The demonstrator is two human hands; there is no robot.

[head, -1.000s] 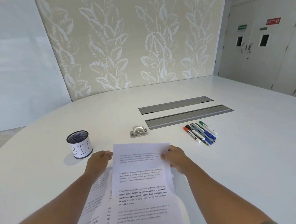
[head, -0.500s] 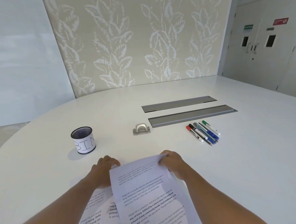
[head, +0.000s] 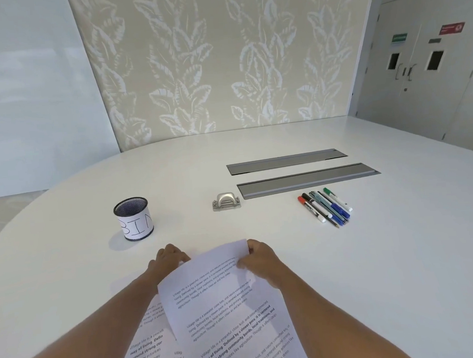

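Head view: you hold a printed sheet [head: 229, 303] at the near edge of the surface [head: 387, 266].
Your right hand [head: 262, 260] pinches the sheet's top right corner, so it hangs tilted over the other pages [head: 151, 347] lying flat by the near edge. Your left hand [head: 169, 259] sits at the sheet's top left edge, fingertips hidden behind the paper, so you cannot tell whether it grips. A BIN cup [head: 135, 221] stands toward the left edge and markers [head: 324, 208] lie toward the right.

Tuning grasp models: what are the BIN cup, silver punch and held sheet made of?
BIN cup: probably dark wire mesh, perforated rim, matte paper label. Punch: likely metal, satin silver sheen. Sheet: thin matte paper, bends where the right hand pinches it.
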